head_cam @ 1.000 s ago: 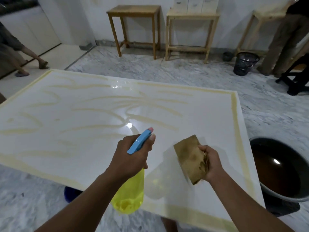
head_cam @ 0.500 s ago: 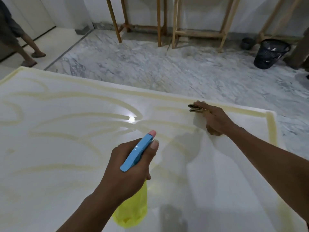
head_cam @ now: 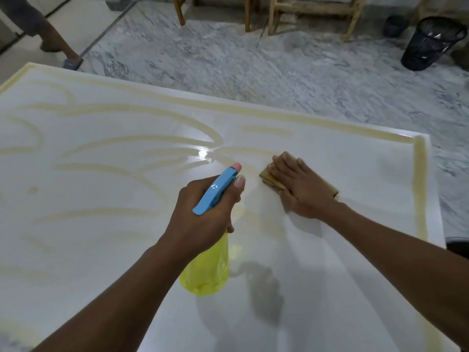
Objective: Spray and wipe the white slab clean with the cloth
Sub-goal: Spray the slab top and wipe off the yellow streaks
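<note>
The white slab (head_cam: 101, 250) fills most of the view, streaked with pale yellow smears and a yellow band along its far and right edges. My left hand (head_cam: 200, 219) grips a spray bottle (head_cam: 208, 270) with a yellow body and a blue trigger head, held above the slab's middle with the nozzle pointing away. My right hand (head_cam: 302, 189) lies flat with spread fingers on a folded tan cloth (head_cam: 269, 177), pressing it onto the slab just right of the nozzle. Most of the cloth is hidden under the hand.
Marble floor lies beyond the slab. Wooden table legs (head_cam: 274, 16) stand at the back. A black mesh bin (head_cam: 429, 44) sits at the far right. A person's leg and foot (head_cam: 68, 59) are at the far left near the slab's corner.
My right hand went from holding the cloth in the air to the slab's far edge, then drew it back toward me across the surface. The bottle hand stayed roughly still.
</note>
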